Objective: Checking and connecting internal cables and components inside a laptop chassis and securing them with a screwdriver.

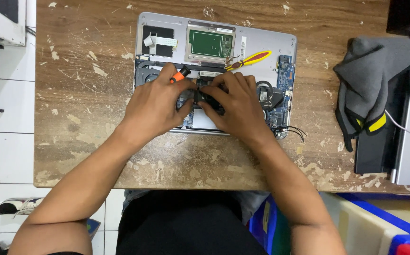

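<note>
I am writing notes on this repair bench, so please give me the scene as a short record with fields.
Surface: worn brown wooden table with flaking paint.
Main thing: opened silver laptop base, blue circuit boards exposed.
Left hand: holds an orange-handled screwdriver and rests on the laptop's inside.
Right hand: pinches a small black part at the laptop's middle, fingertips meeting the left hand.
On the laptop: yellow-and-red-handled tool, lying free.
At right: grey folded cloth with yellow trim.
</note>
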